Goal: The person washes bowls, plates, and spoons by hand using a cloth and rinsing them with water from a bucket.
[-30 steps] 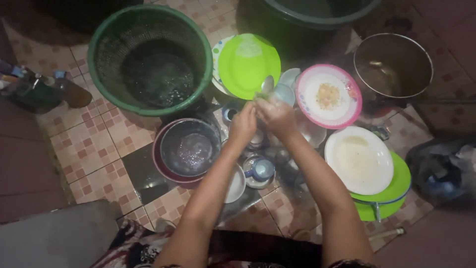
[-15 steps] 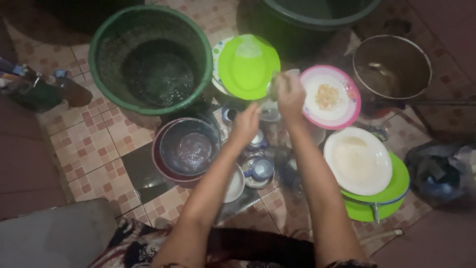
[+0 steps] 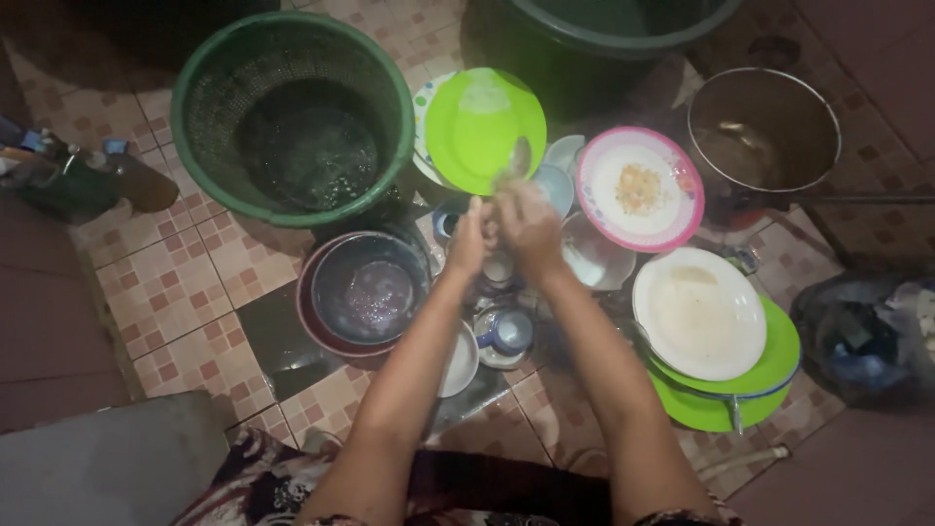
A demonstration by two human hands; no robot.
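1. Two hands meet mid-frame over the dish pile: left hand (image 3: 471,239) and right hand (image 3: 527,222) touching, both closed on a spoon (image 3: 519,158) whose bowl sticks up at 12 o'clock from them.
2. Spoon bowl overlaps the lime plate (image 3: 484,129) edge.
3. Green basket (image 3: 292,117) at 10 o'clock, pink-rimmed plate (image 3: 640,229) at 2 o'clock.
4. Dark bowl (image 3: 370,289) at 8 o'clock, white plate (image 3: 698,314) at 4 o'clock, blue cup (image 3: 508,332) at 6 o'clock.

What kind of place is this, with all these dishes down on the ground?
Probably a home dishwashing spot on a wet tiled floor. Used plates lie about, such as a pink-rimmed white plate with food scraps, beside a green plastic mesh basket and a round metal pot.
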